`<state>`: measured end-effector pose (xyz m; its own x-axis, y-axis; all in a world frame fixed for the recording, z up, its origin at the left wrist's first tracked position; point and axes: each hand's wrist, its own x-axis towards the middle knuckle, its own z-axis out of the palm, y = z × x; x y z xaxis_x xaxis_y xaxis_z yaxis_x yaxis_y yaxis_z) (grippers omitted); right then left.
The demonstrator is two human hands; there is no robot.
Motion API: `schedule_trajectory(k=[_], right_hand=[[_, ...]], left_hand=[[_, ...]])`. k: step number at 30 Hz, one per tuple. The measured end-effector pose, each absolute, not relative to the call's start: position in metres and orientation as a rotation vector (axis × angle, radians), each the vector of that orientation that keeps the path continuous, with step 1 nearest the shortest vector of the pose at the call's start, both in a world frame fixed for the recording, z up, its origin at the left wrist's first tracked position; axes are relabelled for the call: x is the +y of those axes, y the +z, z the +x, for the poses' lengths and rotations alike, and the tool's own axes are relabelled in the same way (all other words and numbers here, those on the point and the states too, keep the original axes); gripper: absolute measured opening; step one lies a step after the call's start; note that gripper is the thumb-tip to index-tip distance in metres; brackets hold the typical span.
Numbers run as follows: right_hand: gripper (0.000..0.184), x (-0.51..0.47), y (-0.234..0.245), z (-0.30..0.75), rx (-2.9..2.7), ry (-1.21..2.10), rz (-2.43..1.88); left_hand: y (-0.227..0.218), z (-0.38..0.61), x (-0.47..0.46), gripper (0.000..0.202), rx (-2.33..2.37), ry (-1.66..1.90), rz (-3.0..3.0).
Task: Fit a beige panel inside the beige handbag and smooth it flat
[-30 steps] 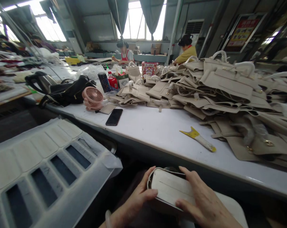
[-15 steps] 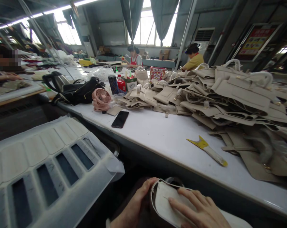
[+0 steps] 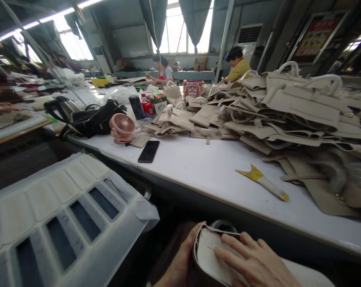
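Low in the view, my left hand (image 3: 182, 259) wraps round the near-left side of a bag piece (image 3: 208, 244), with the thumb side along its raised rim. This piece has an off-white inner panel and a dark outer wall. My right hand (image 3: 255, 259) lies over the panel, fingers stretched out and slightly spread, touching its surface. Where the fingertips of my left hand end is partly hidden by the rim. Behind the piece shows a round metal ring-like part (image 3: 223, 226). A yellow-ended tool (image 3: 262, 181) with a forked tip lies on the white table (image 3: 192, 167) beyond my hands.
A big heap of beige bag pieces (image 3: 302, 107) covers the table's right side. Around its left end are a phone (image 3: 149, 151), a pink fan (image 3: 122, 126) and a black bag (image 3: 93, 119). At left stands a sheet-covered rack with pale panels (image 3: 42, 195). Several people work farther back.
The view has shifted slightly. My hands and the bag piece sit a little farther right in the picture. The fingers of my right hand remain on the panel, and my left hand keeps its hold.
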<state>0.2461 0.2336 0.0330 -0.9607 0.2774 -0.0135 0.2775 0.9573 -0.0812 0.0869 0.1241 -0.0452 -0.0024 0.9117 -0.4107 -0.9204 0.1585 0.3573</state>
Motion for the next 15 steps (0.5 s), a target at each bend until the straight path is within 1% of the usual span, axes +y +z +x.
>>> schedule_trajectory(k=[2, 4, 6, 8, 10, 12, 15], right_hand=[[0.059, 0.232, 0.038, 0.243, 3.059, -0.170, 0.493], [0.059, 0.231, 0.043, 0.241, 2.999, -0.236, 0.538], [0.058, 0.230, 0.047, 0.240, 2.930, -0.335, 0.573], [0.056, 0.230, 0.049, 0.242, 2.879, -0.445, 0.604], [0.056, 0.231, 0.050, 0.245, 2.862, -0.535, 0.632], [0.056, 0.232, 0.050, 0.248, 2.861, -0.583, 0.647], [0.059, 0.232, 0.047, 0.252, 2.871, -0.562, 0.643]], left_hand=[[-0.049, 0.088, 0.125, 0.045, 0.596, 1.444, -0.037], [-0.053, 0.088, 0.124, 0.052, 0.599, 1.453, -0.026], [-0.057, 0.088, 0.123, 0.058, 0.643, 1.466, -0.011], [-0.063, 0.086, 0.121, 0.061, 0.671, 1.472, -0.020], [-0.075, 0.084, 0.120, 0.057, 0.672, 1.518, -0.083], [-0.092, 0.081, 0.119, 0.049, 0.686, 1.585, -0.206], [-0.123, 0.083, 0.119, 0.042, 0.705, 1.572, -0.362]])
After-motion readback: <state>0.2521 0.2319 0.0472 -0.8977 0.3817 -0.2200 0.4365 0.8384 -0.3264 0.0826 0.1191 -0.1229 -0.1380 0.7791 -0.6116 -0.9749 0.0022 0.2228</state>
